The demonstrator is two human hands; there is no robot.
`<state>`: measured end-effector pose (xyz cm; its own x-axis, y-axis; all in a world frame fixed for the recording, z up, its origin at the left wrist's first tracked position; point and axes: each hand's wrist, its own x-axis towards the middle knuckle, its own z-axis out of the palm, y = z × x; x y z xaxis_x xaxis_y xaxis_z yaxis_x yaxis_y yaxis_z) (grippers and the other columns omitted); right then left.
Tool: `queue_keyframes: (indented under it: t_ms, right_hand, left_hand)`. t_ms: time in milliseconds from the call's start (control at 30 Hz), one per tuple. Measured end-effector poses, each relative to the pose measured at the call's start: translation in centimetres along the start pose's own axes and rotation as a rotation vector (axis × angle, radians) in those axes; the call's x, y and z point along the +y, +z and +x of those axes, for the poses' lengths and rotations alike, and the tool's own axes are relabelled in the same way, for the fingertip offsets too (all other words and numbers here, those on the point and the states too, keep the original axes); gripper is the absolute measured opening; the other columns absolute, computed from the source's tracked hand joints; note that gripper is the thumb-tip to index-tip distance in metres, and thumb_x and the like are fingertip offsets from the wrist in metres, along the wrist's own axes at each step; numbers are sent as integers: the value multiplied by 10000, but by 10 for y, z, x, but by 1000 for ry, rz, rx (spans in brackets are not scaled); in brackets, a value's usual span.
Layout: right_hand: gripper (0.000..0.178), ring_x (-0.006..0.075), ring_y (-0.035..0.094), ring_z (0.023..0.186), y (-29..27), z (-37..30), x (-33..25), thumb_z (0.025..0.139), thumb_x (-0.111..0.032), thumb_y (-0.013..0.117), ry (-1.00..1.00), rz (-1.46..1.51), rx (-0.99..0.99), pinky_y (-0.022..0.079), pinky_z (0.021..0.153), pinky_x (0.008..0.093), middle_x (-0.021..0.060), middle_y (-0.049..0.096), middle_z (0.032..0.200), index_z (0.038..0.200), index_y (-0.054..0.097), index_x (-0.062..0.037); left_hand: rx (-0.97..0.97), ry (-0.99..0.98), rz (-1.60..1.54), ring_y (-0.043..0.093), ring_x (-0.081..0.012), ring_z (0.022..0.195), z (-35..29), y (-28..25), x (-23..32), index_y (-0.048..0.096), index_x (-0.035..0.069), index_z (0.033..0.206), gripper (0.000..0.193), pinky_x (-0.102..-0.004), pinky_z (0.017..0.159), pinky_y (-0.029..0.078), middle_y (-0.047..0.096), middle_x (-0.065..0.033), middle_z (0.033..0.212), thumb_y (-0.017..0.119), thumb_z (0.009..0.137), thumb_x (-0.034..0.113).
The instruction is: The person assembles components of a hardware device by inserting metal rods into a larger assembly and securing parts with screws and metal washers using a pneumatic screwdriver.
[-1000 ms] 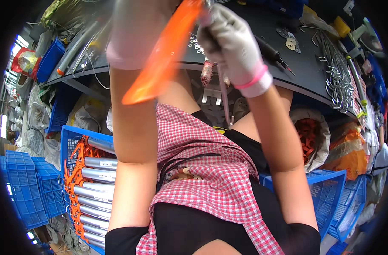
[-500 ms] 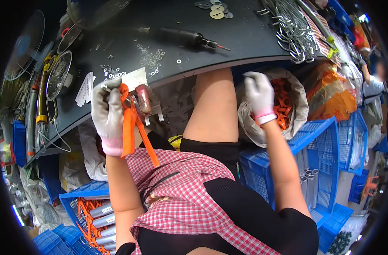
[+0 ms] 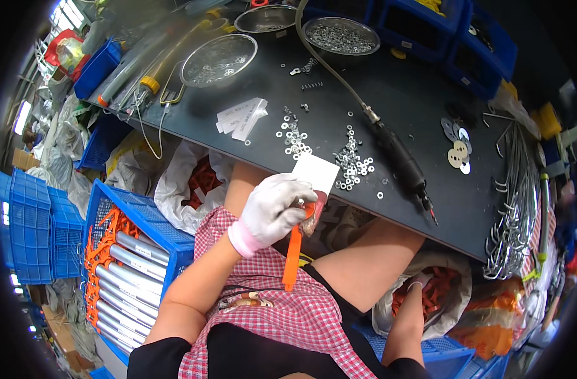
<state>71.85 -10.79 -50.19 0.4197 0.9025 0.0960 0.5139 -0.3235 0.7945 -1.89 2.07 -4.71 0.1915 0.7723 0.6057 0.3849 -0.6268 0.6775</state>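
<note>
My left hand (image 3: 273,211), in a white glove with a pink cuff, is closed on an orange plastic strip (image 3: 292,259) that hangs down over my apron. A small silvery metal bit shows at its fingertips. Just behind it, a red-topped cylindrical fixture (image 3: 316,211) stands at the table edge beside a white card or plate (image 3: 315,172). My right hand (image 3: 420,281) reaches into a pale sack (image 3: 456,287) of orange plastic parts (image 3: 435,292); its fingers are hidden among them.
On the dark table (image 3: 269,82) lie loose nuts and washers (image 3: 352,161), a black power screwdriver (image 3: 399,158), paper labels (image 3: 243,118), round discs (image 3: 458,151) and metal hooks (image 3: 513,215). Metal bowls (image 3: 341,36) stand farther back. A blue crate (image 3: 181,243) at left holds silver tubes (image 3: 130,271).
My right hand has gone down into the sack of orange parts. My left hand, still holding the orange strip, is now by the red-topped fixture. The whole view has swung left.
</note>
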Motion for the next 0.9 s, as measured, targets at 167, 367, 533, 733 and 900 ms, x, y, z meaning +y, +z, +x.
queue_keyframes:
  t_ms: [167,367,533,733,900]
  right_hand:
    - [505,358,573,1068,-181,-45,19,805,-275,590,16,838,-390,477,841,354,215,596,1147,1222,517,-1]
    - [412,216,594,907,-289,-98,120,766,30,518,307,1582,-59,469,813,299,83,604,1056,1176,518,-10]
    - [361,162,597,820,-434,-94,208,774,88,496,490,2396,-289,512,744,284,77,573,1001,1111,525,-38]
    - [287,135,532,881,-531,-4,249,830,-75,647,1,2858,67,486,775,291,-9,517,921,1068,486,-91]
    - [173,109,579,870,-561,192,206,891,-68,571,-37,2783,2,422,602,168,101,522,1255,1062,591,-52]
  left_hand:
    - [-45,-227,160,635,-257,823,108,22,-20,623,9,1015,213,-330,752,482,639,-152,896,549,869,144]
    - [-440,-208,861,569,-300,949,190,28,-148,658,130,959,230,-407,820,454,604,-101,940,660,756,236]
    - [-270,-458,21,564,-177,818,164,5,-95,539,-4,1003,164,-288,756,442,588,-69,868,520,868,86]
    - [11,-584,-760,608,-218,791,65,0,37,446,11,1226,471,-372,794,489,602,-90,760,565,907,336]
    - [147,-680,-910,616,-232,888,19,20,38,484,23,1164,294,-375,853,486,615,-105,884,555,926,179]
